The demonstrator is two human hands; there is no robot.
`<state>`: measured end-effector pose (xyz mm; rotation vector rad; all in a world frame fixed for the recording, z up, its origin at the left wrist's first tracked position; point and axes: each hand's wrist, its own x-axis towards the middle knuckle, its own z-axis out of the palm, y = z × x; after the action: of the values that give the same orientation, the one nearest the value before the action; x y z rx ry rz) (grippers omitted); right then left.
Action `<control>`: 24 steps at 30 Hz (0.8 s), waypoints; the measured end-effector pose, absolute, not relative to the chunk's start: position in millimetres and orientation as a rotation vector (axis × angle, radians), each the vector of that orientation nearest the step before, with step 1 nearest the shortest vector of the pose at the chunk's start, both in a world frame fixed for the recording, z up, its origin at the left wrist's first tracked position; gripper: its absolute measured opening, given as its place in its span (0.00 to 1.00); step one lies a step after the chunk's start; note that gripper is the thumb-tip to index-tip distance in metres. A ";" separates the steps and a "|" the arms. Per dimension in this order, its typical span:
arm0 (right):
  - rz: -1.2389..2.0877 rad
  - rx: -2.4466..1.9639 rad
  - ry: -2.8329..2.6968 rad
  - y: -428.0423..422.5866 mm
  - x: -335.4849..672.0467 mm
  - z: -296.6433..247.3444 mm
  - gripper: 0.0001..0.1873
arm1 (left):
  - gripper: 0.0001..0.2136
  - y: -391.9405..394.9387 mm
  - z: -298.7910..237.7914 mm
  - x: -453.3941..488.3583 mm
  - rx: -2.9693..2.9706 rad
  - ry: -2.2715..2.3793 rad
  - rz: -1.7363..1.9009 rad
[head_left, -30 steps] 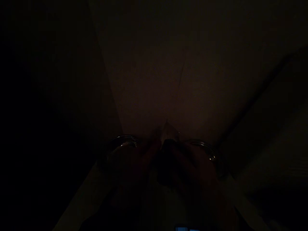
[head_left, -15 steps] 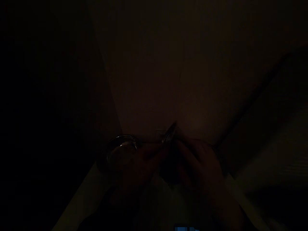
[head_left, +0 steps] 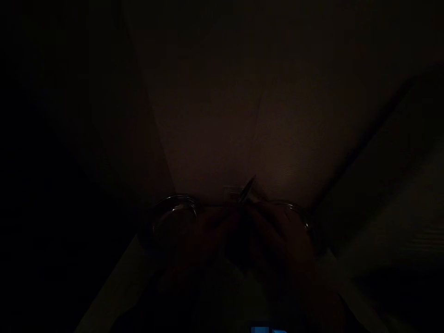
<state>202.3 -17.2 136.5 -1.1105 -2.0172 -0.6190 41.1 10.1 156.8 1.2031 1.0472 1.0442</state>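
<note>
The picture is very dark. My left hand point(head_left: 210, 233) and my right hand point(head_left: 282, 231) meet low in the middle, their fingers curled in towards each other. Between the fingertips a narrow, pointed, blade-like thing point(head_left: 247, 189) sticks up and to the right, with a faint shine. Which hand grips it is lost in the dark. Below it, the space between my palms is black, and anything held there cannot be made out. A round bowl with a shiny rim point(head_left: 176, 196) stands beside my left hand. Another shiny curved rim point(head_left: 289, 204) shows behind my right hand.
A pale brownish surface point(head_left: 215, 138) stretches away beyond my hands. A dark diagonal edge point(head_left: 364, 134) bounds it on the right. Pale strips point(head_left: 114, 282) lie at the lower left and lower right. A small blue patch point(head_left: 260, 329) glows at the bottom edge.
The blade-like thing looks narrower and has turned slightly. My right hand has shifted a little left, uncovering more of the right rim. The light on my hands is dimmer.
</note>
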 end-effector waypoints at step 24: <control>-0.524 -1.252 -1.958 -11.8 210.3 136.6 0.18 | 0.12 9.6 161.4 50.8 1.007 1.252 1.147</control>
<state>210.3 -11.8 136.6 -1.2523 -1.9585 -0.5239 50.8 9.6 161.4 1.0073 1.2525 1.1472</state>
